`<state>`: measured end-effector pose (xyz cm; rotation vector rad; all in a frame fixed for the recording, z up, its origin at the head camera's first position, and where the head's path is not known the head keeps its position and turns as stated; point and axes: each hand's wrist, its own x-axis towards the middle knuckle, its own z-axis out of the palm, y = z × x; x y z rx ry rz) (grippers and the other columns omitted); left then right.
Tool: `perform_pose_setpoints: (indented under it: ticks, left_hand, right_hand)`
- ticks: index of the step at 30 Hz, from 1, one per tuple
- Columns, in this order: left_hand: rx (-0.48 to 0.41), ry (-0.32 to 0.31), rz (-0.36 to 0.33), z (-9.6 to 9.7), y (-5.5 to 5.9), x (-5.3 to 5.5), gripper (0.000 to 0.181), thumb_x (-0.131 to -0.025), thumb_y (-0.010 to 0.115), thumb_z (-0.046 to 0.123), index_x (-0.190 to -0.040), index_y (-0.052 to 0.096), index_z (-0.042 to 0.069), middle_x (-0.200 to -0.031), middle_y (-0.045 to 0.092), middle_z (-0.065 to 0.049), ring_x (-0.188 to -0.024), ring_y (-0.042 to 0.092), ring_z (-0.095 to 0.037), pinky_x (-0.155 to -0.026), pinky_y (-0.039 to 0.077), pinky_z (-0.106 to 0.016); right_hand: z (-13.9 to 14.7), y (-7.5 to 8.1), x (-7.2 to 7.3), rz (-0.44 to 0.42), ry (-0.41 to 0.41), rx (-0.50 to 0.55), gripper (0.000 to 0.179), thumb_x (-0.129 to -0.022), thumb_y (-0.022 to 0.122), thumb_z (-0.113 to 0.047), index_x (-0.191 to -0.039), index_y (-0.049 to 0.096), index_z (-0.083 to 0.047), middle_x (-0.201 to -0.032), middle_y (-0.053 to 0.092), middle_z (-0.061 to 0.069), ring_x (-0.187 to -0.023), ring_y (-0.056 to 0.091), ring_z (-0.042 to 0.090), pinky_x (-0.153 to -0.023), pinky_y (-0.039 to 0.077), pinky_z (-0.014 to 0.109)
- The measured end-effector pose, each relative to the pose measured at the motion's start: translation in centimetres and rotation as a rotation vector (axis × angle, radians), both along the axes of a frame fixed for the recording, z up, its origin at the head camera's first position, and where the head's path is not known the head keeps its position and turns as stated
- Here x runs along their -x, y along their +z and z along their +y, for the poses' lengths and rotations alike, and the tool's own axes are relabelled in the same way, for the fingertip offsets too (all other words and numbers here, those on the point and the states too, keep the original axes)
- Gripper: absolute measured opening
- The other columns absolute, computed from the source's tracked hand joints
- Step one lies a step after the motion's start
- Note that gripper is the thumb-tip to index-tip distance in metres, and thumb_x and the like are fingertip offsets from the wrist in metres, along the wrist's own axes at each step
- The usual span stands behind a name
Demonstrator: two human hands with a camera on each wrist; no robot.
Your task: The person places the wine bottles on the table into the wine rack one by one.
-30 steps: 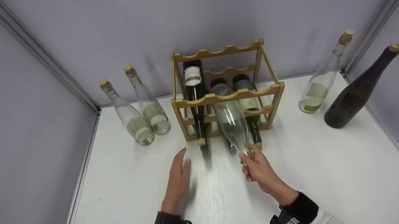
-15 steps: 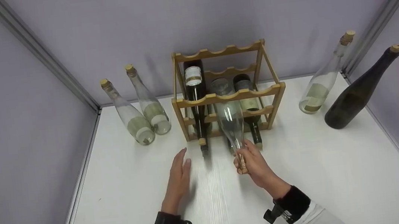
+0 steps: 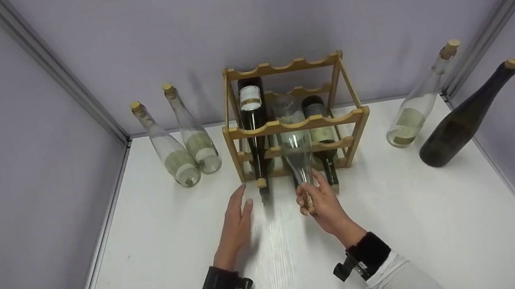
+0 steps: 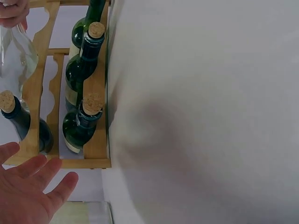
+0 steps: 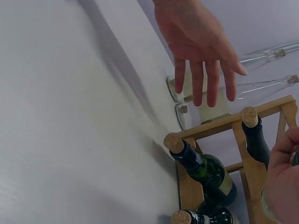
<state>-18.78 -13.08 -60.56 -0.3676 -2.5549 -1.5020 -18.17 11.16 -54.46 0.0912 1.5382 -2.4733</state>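
My right hand (image 3: 323,203) grips the neck of a clear glass bottle (image 3: 298,152), just short of its cork. The bottle lies over the front rail of the wooden wine rack (image 3: 357,116), its base reaching back between the rails. To its left a dark bottle (image 3: 254,120) lies on the same upper tier, cork toward me. Beneath, green bottles (image 4: 80,126) fill part of the lower tier, their corked necks sticking out in the left wrist view. My left hand (image 3: 236,222) holds nothing; its fingers are extended before the rack's left front corner, as the right wrist view (image 5: 201,51) also shows.
Two clear corked bottles (image 3: 177,161) (image 3: 199,146) stand left of the rack. At the right stand another clear bottle (image 3: 409,115) and a dark bottle (image 3: 454,127), both corked. Walls enclose the white table (image 3: 165,266) at the back and sides.
My right hand has swung the clear bottle straight from its slant and pushed it farther back into the rack. My left hand has shifted slightly forward and right.
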Motion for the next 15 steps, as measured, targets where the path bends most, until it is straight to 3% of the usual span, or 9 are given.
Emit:
perform_pose_setpoints:
  ticks: [7, 15]
  left_hand:
    - [-0.007, -0.016, 0.011, 0.8, 0.9, 0.2, 0.057, -0.107, 0.041, 0.033, -0.151, 0.031, -0.001, -0.152, 0.035, -0.019, -0.140, 0.032, -0.032, -0.113, 0.025, -0.048]
    - [0.014, -0.025, 0.043, 1.2, 2.0, 0.5, 0.058, -0.106, 0.041, 0.033, -0.153, 0.028, 0.002, -0.155, 0.031, -0.018, -0.143, 0.027, -0.030, -0.114, 0.023, -0.049]
  right_hand:
    - [-0.6, -0.1, 0.8, -0.008, -0.044, -0.024, 0.070, -0.102, 0.051, -0.016, -0.157, 0.007, -0.019, -0.089, 0.056, 0.005, -0.059, 0.047, 0.010, -0.041, 0.039, 0.021]
    - [-1.1, 0.0, 2.4, 0.027, -0.061, -0.020, 0.055, -0.103, 0.048, -0.011, -0.150, 0.018, -0.017, -0.081, 0.052, 0.004, -0.055, 0.043, 0.008, -0.039, 0.035, 0.018]
